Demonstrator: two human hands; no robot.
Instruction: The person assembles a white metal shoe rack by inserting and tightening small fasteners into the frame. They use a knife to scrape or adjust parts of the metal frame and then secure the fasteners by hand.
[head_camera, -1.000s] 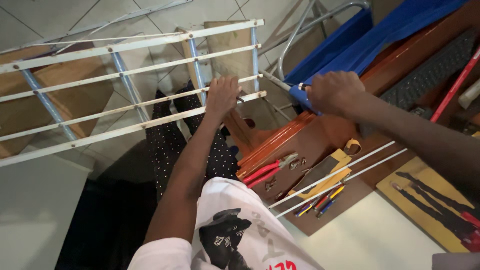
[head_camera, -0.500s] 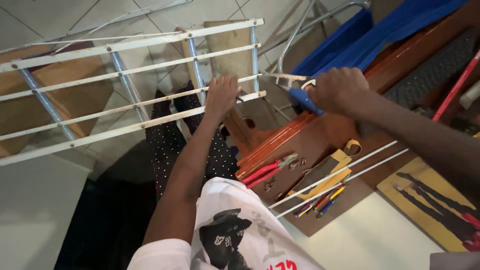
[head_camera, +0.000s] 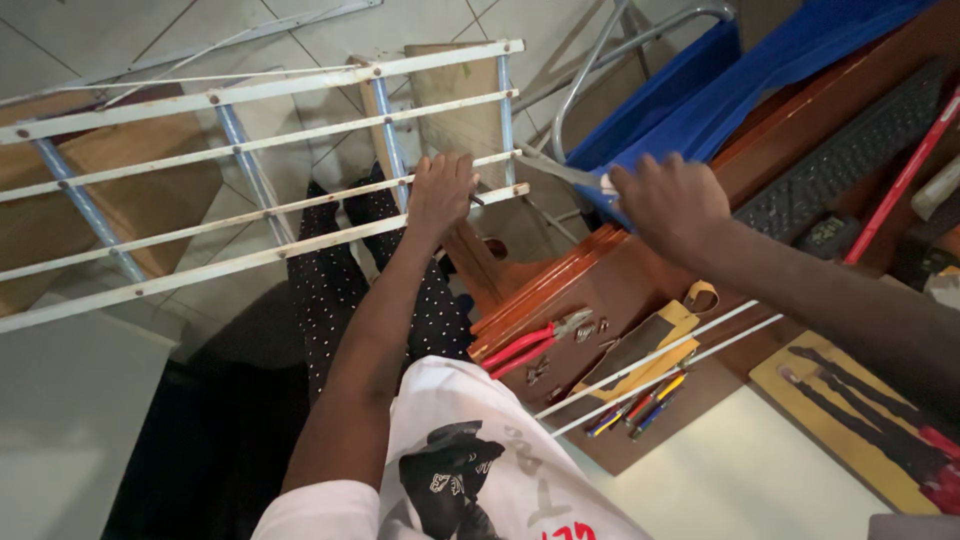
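Note:
A white metal drying rack (head_camera: 250, 140) with thin rails and blue struts stretches across the upper left. My left hand (head_camera: 442, 190) grips one of its lower rails near the right end, fingers curled round the rod. My right hand (head_camera: 668, 205) is shut on a pair of pliers with blue handles (head_camera: 565, 172); the metal jaws point left and meet the end of a rail beside my left hand. My legs in dark dotted trousers show below the rack.
A brown wooden table (head_camera: 640, 290) carries red-handled pliers (head_camera: 525, 345), small screws, a yellow pouch (head_camera: 650, 335) and several screwdrivers. Two loose white rods (head_camera: 660, 365) cross it. A blue chair (head_camera: 700, 90), a black keyboard (head_camera: 850, 150) and a tiled floor surround it.
My right hand has shifted the pliers slightly left and up along the rail end. My left hand keeps its hold on the rail.

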